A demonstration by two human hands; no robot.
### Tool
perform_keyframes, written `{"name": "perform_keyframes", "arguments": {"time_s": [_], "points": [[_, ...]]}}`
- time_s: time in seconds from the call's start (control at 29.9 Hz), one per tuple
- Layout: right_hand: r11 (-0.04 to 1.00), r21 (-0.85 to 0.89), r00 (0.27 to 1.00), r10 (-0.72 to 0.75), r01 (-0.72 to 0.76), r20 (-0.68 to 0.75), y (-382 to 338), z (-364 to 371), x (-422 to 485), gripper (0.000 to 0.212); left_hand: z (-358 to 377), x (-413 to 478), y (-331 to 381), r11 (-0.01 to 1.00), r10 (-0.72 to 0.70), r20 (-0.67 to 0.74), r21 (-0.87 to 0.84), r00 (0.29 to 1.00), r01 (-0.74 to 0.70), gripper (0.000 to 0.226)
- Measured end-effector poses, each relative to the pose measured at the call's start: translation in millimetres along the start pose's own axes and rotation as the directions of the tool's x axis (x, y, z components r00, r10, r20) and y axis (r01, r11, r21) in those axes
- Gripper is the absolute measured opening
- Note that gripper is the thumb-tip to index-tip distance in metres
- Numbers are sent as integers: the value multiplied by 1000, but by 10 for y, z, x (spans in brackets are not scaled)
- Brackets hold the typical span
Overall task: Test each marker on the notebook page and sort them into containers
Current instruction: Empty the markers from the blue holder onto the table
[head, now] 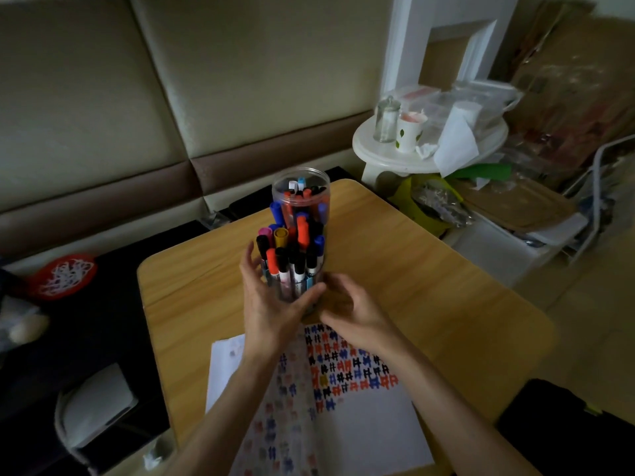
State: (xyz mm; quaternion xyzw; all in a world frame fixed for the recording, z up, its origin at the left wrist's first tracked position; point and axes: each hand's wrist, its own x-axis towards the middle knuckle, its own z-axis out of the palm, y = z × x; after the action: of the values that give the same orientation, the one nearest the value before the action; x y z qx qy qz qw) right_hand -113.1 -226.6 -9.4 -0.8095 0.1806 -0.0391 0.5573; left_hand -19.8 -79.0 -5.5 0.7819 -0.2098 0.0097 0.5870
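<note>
Markers [292, 266] fill the clear container [288, 292] at 12 o'clock of the notebook page [360, 424] on the worktop [412, 269]; left hand [268, 304] wraps it, right hand [347, 307] curls at its 4 o'clock, grip unclear, so brace it and lift 1 straight up.

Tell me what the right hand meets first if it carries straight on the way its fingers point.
Most likely the lower wall of the near marker container, or the thumb of the left hand lying across it. The right hand points at both from close by; which comes first is unclear.
</note>
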Motion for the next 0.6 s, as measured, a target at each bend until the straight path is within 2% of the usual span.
{"name": "perform_keyframes", "arguments": {"time_s": [0.1,0.23,0.33,0.47,0.6], "points": [[996,88,1000,19,-21,22,-9,-48,50,47,55,85,-29,995,-22,12,-93,1000,23,126],[986,161,999,29,-36,46,-74,-95,28,32,68,73,18,996,-22,-2,-91,1000,22,109],[979,201,1000,11,-14,15,-114,-130,-21,26,71,69,43,996,-37,-21,-86,999,35,106],[956,294,999,7,6,-43,-166,-186,-68,37,60,34,127,994,-42,-27,-100,999,39,99],[960,282,995,22,5,-96,-231,-221,-110,61,21,-25,294,991,-13,-23,-130,1000,10,96]]}}
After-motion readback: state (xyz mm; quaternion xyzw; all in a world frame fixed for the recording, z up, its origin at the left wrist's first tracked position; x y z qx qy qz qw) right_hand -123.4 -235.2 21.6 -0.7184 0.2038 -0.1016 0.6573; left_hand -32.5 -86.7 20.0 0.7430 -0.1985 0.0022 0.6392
